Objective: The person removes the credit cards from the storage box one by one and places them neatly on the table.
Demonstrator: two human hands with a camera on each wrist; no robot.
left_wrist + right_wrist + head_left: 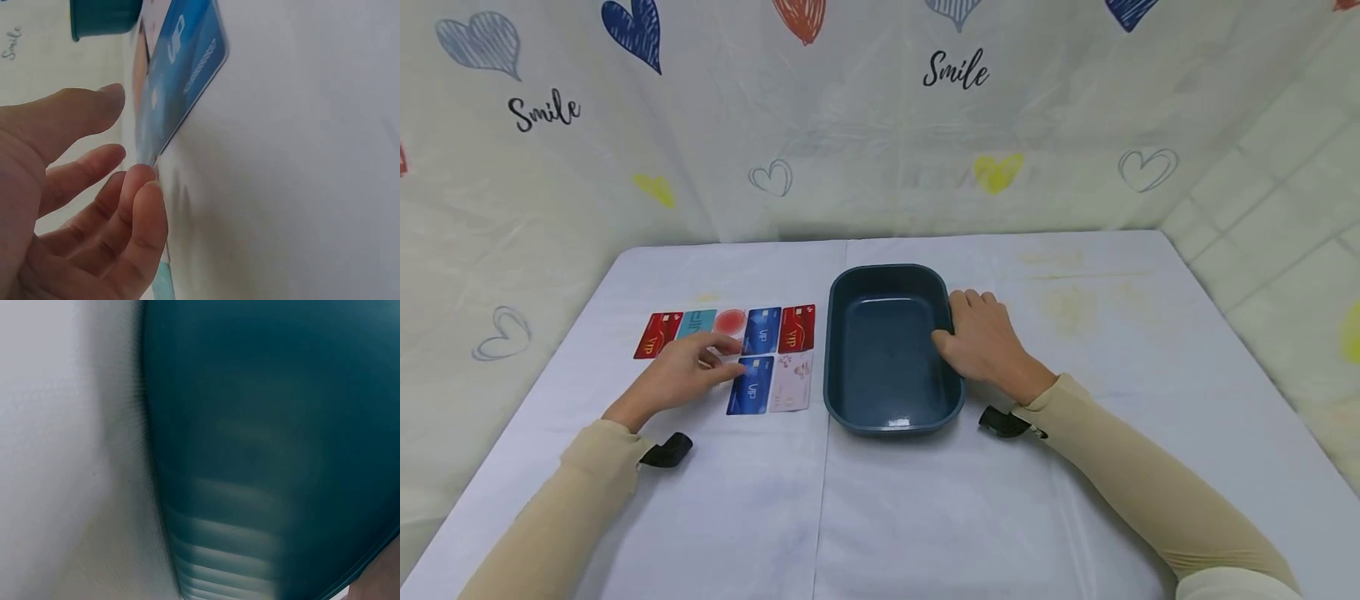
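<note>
My left hand (681, 371) hovers over the cards with its fingers loosely bent and nothing between them. Its thumb tip overlaps the top edge of a blue VIP card (750, 393), which also shows in the left wrist view just past the fingertips. A pale pink flowered card (791, 385) lies beside that one. Behind them runs a row with a red VIP card (657, 333), a teal card (697, 320), a card with a red disc (730, 321), another blue card (763, 329) and another red card (797, 328). My right hand (988, 342) grips the right wall of a dark teal tray (887, 358), thumb over the rim.
A white cloth covers the table (887, 517), with faint yellowish stains at the right. Behind it hangs a pale curtain (865, 108) printed with hearts and "Smile". The tray stands just right of the cards.
</note>
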